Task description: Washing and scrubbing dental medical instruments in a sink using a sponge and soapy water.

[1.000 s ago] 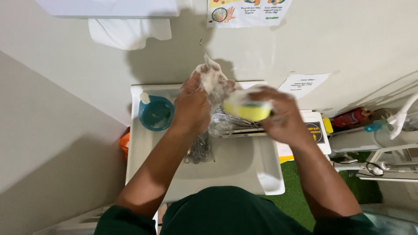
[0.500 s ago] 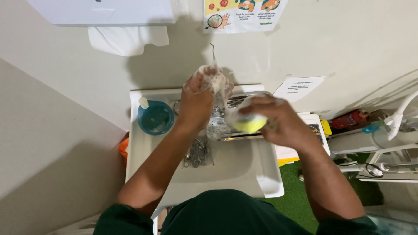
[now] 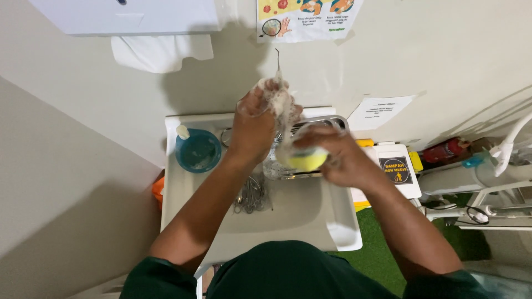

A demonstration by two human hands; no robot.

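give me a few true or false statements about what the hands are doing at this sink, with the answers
1. The right hand holds a yellow sponge. True.
2. The left hand grips a foamy, thin metal instrument. True.
3. The blue bowl sits right of the metal tray. False: it sits left of it.
4. More metal instruments lie in the sink. True.
5. The hands are dry. False: foam covers the left hand.

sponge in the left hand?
No: the yellow sponge is in the right hand; the left hand holds a soapy metal tool.
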